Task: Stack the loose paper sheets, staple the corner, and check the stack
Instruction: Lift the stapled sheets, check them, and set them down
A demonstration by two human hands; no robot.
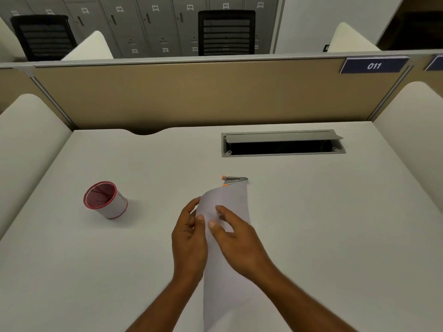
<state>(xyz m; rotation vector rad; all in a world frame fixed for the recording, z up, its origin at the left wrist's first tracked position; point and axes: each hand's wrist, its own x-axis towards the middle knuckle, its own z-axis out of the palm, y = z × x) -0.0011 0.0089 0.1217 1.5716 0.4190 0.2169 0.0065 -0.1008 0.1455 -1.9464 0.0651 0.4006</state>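
With both my left hand [189,238] and right hand [236,240] pinching the curled white paper sheets [227,271], uneven edges risk a crooked staple from the small orange-tipped metal stapler [235,179].

My feed is dim and flat, lit softly from overhead with no glare. The counter [311,224] reads an even grey-white. The pen cup [105,200] at nine o'clock drops only a faint shadow. Wide-angle bending curves the partition [191,92] toward the edges. Both hands look slightly smeared; the lockers [143,25] at twelve o'clock are soft.
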